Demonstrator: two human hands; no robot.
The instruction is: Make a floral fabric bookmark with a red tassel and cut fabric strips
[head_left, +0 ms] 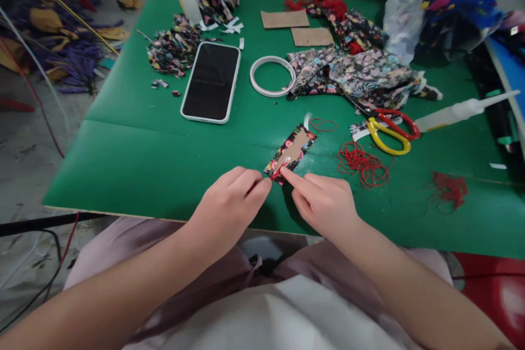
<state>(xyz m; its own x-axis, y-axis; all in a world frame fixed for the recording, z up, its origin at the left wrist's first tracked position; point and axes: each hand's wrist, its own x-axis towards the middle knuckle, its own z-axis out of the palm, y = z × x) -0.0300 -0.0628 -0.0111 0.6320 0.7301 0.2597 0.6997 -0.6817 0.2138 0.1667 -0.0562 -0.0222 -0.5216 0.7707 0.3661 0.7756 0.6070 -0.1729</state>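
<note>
We find the fabric-wrapped card (pixel 290 153) flat on the tabletop (pixel 135 147), just beyond both hands. The left hand (pixel 229 202) pinches its near corner; the right hand (pixel 324 202) presses one extended fingertip there, its other fingers curled. We judge the piece light, thin and semi-stiff; grip it by the edges. No containers are visible near the hands.

On the green surface (pixel 135 142) ahead of you lie a dark phone (pixel 211 81), a white tape ring (pixel 272 76) beside it, red-and-yellow scissors (pixel 388 127), a tangle of red thread (pixel 363 164), two cardboard pieces (pixel 284 19) and floral cloth (pixel 356 74).
</note>
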